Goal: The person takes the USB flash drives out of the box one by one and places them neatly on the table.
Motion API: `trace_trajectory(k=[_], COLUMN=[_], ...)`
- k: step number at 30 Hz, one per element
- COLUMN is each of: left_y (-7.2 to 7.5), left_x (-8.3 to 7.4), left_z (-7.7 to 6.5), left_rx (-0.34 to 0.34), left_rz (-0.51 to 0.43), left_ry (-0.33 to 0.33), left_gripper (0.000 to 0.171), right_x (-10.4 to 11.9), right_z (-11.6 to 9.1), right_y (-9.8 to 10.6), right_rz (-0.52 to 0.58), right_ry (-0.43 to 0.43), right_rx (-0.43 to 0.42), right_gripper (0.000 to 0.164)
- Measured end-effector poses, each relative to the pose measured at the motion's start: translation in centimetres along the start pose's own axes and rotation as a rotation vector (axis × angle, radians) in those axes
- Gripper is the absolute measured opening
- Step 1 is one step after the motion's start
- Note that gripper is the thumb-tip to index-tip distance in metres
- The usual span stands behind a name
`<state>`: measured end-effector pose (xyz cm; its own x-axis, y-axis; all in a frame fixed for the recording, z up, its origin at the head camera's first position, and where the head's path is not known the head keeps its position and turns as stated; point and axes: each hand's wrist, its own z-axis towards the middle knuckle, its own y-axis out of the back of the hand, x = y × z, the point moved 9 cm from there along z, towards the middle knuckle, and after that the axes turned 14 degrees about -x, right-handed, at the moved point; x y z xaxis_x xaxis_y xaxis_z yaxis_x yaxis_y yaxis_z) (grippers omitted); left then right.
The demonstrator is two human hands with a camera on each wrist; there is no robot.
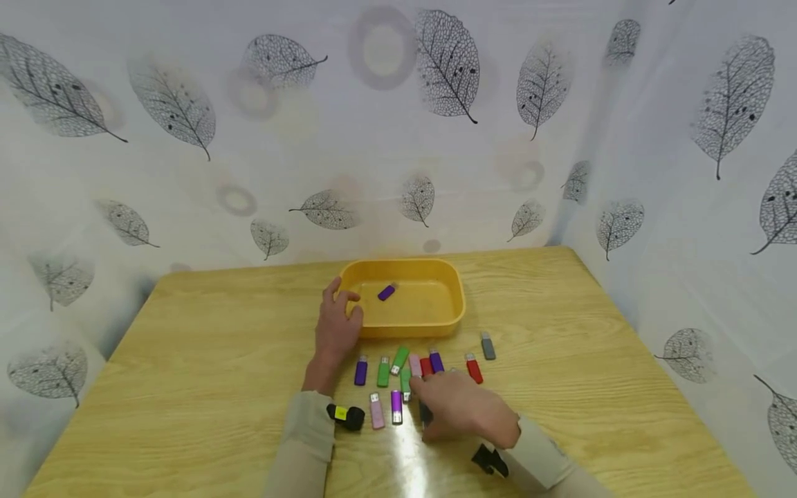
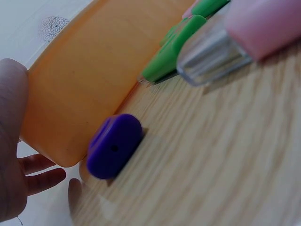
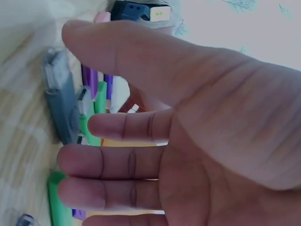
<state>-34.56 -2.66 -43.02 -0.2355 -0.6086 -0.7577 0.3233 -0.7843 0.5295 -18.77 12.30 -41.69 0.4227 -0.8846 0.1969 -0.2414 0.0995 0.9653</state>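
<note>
My left hand rests at the left end of an orange-yellow tray, its fingers loose at the rim. A purple USB stick lies on the table beside the tray wall in the left wrist view. My right hand reaches low over a spread of USB sticks, palm empty, with thumb and fingers apart. Between thumb and fingertips a dark grey USB stick lies on the table. Close by are a green USB stick and a violet one. Inside the tray lies one purple USB stick.
More USB sticks lie in front of the tray, among them a pink one, a red one and a grey one at the right. The wooden table meets a leaf-patterned curtain behind and on both sides.
</note>
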Motion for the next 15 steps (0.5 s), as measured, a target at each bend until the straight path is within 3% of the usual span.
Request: trace_trajectory(k=[8, 15], left_y=[-0.3, -0.2], left_x=[0.2, 0.1], left_z=[-0.1, -0.1], left_rx=[0.011, 0.008], left_rz=[0.009, 0.001], left_ry=[0.002, 0.002], left_gripper=[0.025, 0.026], right_x=[-0.7, -1.0], right_z=[-0.1, 0.1], right_y=[0.6, 1.2], right_rz=[0.057, 0.061], right_ry=[-0.035, -0.023], right_rx=[0.015, -0.024], right_gripper=[0.049, 0.033])
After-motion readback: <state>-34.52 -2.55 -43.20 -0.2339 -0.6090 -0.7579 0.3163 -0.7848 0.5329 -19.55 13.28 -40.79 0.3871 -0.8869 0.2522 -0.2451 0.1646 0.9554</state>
